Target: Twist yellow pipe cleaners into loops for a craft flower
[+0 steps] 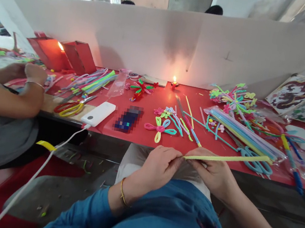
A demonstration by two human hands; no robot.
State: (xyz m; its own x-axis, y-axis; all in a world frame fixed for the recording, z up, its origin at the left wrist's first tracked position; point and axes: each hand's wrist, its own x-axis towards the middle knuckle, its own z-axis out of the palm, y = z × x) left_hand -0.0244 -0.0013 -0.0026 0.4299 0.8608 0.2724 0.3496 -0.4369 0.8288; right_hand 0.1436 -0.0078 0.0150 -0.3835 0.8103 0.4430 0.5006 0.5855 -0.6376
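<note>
A yellow pipe cleaner (pixel 230 158) runs between my hands and sticks out to the right over the table edge. My left hand (pixel 160 165) pinches its near end between thumb and fingers. My right hand (pixel 215 174) is closed around it close beside the left, thumb along the strip. Both hands are above my lap at the front edge of the red table. Just beyond them lies a pipe-cleaner flower (pixel 160 129) with pink, yellow, blue and green loops. Short coloured pipe-cleaner pieces (pixel 181 125) lie next to it.
A lit candle (pixel 174 82) burns at the back. Blue-handled scissors (pixel 253 161) and bagged pipe cleaners (pixel 246 134) lie right. A phone (pixel 128 119), white power bank (pixel 99 114) with cable, and yellow- and red-handled scissors (pixel 72 108) lie left. A co-worker's arm (pixel 6 90) rests far left.
</note>
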